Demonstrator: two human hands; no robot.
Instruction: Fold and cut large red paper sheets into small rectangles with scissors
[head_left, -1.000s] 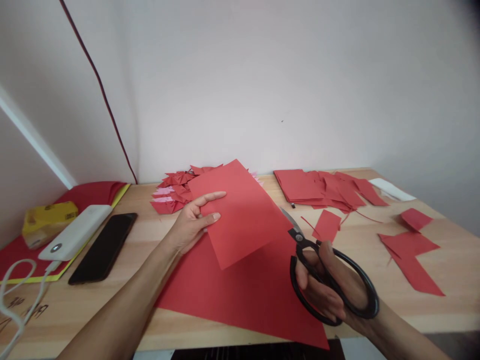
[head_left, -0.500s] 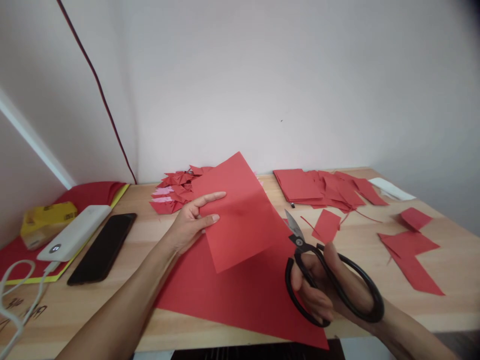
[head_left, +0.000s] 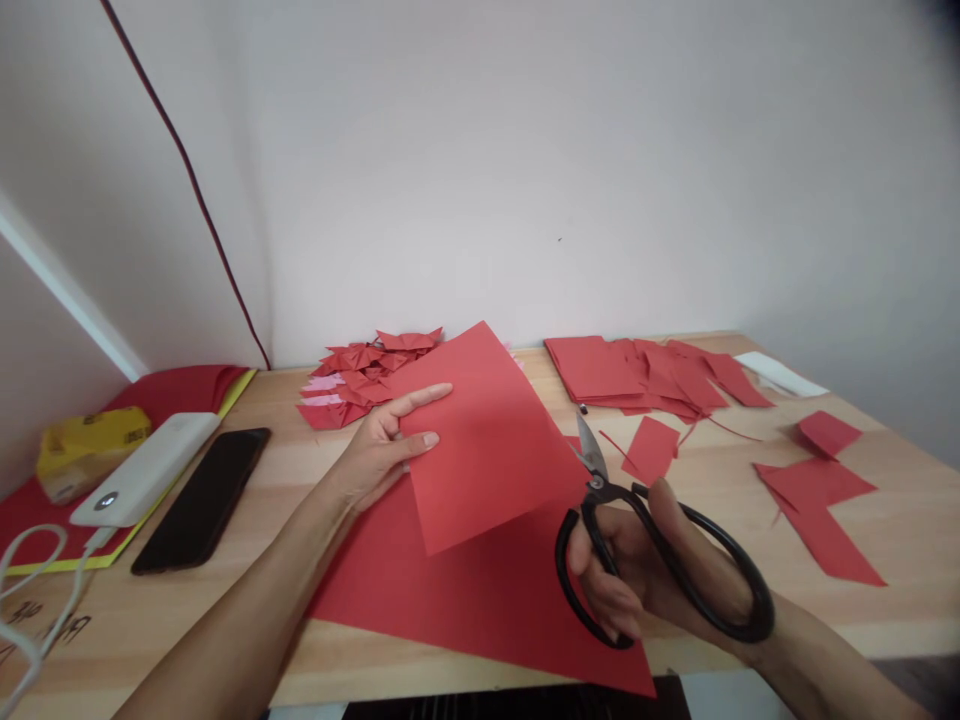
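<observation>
My left hand [head_left: 390,440] pinches a red sheet of paper [head_left: 487,440] by its left side, thumb and index finger on the near face, the other fingers behind it. The sheet is held up, tilted, over a larger red sheet [head_left: 480,610] lying on the table. In my right hand [head_left: 637,570] is a pair of black-handled scissors [head_left: 598,484], my fingers through the loops. The blades are parted a little and point up, close to the right edge of the held sheet. Whether they touch it I cannot tell.
Folded red paper pieces [head_left: 352,375] and stacked red squares [head_left: 592,372] lie along the wall. Red offcuts [head_left: 825,510] are scattered at right. A black phone [head_left: 202,500], a white power bank [head_left: 146,470] with cable and a yellow packet [head_left: 90,445] are at left.
The scissors have opened slightly wider and shifted a little to the left. The held sheet has tipped a little, its top corner lower.
</observation>
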